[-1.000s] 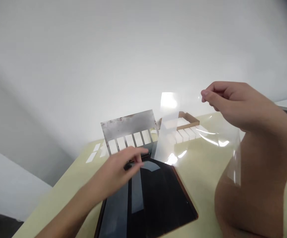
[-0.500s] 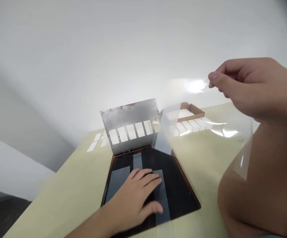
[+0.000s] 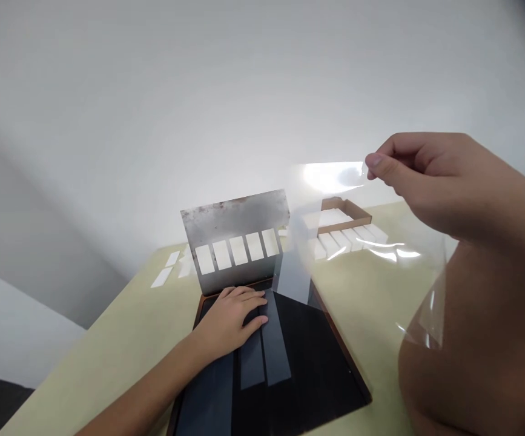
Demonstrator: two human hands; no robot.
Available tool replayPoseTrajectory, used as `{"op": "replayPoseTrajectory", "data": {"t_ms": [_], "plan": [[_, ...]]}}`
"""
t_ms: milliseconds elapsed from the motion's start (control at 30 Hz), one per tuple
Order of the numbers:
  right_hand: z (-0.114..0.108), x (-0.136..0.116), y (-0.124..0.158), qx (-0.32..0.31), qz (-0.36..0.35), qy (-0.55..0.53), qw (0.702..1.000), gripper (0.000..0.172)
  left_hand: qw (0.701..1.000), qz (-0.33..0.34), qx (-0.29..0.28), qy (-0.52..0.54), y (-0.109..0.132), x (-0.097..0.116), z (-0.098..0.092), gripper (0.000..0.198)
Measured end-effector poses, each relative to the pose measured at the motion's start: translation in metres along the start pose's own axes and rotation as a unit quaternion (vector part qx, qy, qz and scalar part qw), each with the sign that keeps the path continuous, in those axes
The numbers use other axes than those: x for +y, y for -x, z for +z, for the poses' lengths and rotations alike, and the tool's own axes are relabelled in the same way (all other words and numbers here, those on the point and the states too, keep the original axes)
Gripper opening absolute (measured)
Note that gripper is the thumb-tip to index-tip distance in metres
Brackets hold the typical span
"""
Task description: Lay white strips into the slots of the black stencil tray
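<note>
My right hand point(image 3: 430, 181) pinches the top right corner of a large clear plastic sheet point(image 3: 335, 177), which hangs slightly curled over the right of the table. My left hand point(image 3: 232, 318) lies palm down with its fingers stretched out, over a black panel point(image 3: 321, 363) in a brown-edged frame. Its fingertips touch a grey strip point(image 3: 277, 354). Another grey strip point(image 3: 252, 370) lies alongside, partly under the hand. A wider dark-grey piece point(image 3: 208, 402) covers the panel's left part. Through the sheet shows a pale grey piece point(image 3: 293, 278) above the panel's back right corner.
Hinged at the panel's back edge stands a metal plate point(image 3: 235, 221) with several rectangular windows. Behind the sheet are an open cardboard box point(image 3: 357, 212) and a row of white blocks point(image 3: 335, 242). Small white cards point(image 3: 161, 277) lie at the table's back left. A wall rises behind.
My left hand has moved away from me and left across the panel, and the right-hand grey strip has shifted that way beside the other. My right hand and the sheet have lowered slightly, moving left.
</note>
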State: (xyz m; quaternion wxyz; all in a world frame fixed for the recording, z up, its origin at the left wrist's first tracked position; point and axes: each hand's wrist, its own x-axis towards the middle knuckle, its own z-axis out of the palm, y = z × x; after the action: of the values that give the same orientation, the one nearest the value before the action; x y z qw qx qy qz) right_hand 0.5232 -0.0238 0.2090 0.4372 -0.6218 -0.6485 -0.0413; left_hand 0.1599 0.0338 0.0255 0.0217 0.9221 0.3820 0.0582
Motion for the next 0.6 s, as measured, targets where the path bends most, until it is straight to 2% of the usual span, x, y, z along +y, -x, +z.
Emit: {"op": "replayPoseTrajectory", "data": {"t_ms": [233, 467, 533, 600], "plan": [[0.000, -0.004, 0.004, -0.012, 0.014, -0.035, 0.999, 0.028, 1.000, 0.008, 0.017, 0.017, -0.003, -0.008, 0.001, 0.028], [0.001, -0.006, 0.007, -0.015, -0.003, -0.057, 0.998, 0.029, 0.998, 0.002, 0.034, 0.043, -0.002, -0.014, 0.009, 0.031], [0.001, -0.007, 0.008, -0.015, -0.010, -0.059, 0.998, 0.029, 0.997, 0.001, 0.047, 0.057, -0.002, -0.016, 0.003, 0.032], [0.003, -0.011, 0.008, -0.022, -0.023, -0.069, 0.997, 0.031, 0.995, -0.005, 0.075, 0.072, -0.003, -0.015, -0.017, 0.035]]}}
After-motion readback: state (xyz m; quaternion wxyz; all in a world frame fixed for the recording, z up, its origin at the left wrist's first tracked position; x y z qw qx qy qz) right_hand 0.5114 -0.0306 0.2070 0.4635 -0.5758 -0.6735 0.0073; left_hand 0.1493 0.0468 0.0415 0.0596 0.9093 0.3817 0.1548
